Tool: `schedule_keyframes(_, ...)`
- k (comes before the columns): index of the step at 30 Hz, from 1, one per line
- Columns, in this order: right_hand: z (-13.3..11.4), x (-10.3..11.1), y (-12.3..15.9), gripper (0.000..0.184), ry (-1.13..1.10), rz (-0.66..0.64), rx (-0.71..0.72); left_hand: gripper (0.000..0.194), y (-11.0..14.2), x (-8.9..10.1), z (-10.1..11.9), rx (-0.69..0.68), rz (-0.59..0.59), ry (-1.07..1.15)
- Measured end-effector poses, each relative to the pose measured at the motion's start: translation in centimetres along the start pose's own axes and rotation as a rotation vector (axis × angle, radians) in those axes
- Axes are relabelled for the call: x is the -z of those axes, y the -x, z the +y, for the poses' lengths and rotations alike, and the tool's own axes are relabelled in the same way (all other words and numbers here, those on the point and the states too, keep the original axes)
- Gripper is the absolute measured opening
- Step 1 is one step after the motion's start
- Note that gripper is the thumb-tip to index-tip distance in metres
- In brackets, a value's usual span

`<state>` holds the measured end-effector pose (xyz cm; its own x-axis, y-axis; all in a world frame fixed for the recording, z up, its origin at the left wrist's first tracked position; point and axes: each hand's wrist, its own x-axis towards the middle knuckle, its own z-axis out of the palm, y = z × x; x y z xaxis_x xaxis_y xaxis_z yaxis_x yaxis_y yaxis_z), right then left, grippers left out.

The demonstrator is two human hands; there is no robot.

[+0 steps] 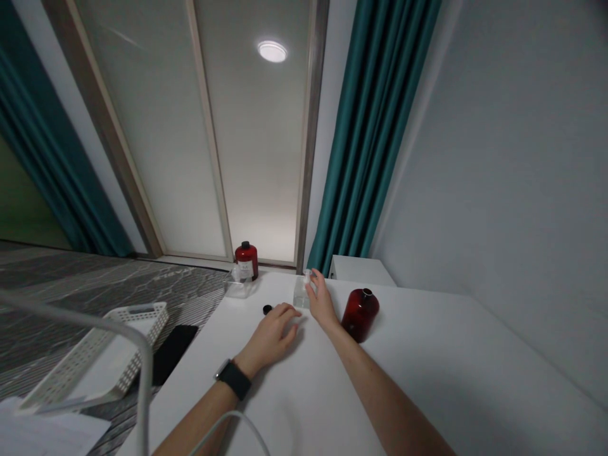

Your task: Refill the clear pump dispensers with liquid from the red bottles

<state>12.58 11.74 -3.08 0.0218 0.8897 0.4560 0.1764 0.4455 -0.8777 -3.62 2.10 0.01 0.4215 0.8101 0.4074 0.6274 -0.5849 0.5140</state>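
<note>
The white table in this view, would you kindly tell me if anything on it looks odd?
A small black cap lies loose on the white table, and the dark red bottle nearby looks uncapped, so the cap may belong there.

Off to my left, a white plastic basket (pixel 95 354) lies by a black pad (pixel 171 353) on the gray marbled floor (pixel 95 272); teal curtains (pixel 375 126) hang beside a frosted glass door (pixel 266 158).

A small clear square bottle (pixel 301 294) stands upright on the white tabletop (pixel 427 361), with a small round black cap (pixel 267 310) lying near its left
</note>
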Motion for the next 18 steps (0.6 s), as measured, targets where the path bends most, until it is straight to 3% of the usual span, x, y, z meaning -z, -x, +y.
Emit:
schedule_keyframes(9,-2.4,1.7,3.0,0.057,-0.08,0.014,-0.072,0.016,-0.2,0.8,-0.4,0.05,0.012,-0.114)
schedule_keyframes(13,-4.5,2.9,6.5,0.058,-0.139,-0.094,-0.067,0.018,-0.6,2.2,-1.3,0.274,0.106,-0.277)
schedule_keyframes(18,-5.1,5.0,10.6,0.048,-0.076,-0.22,-0.067,0.039,-0.3,2.6,-3.3,0.483,0.14,-0.389)
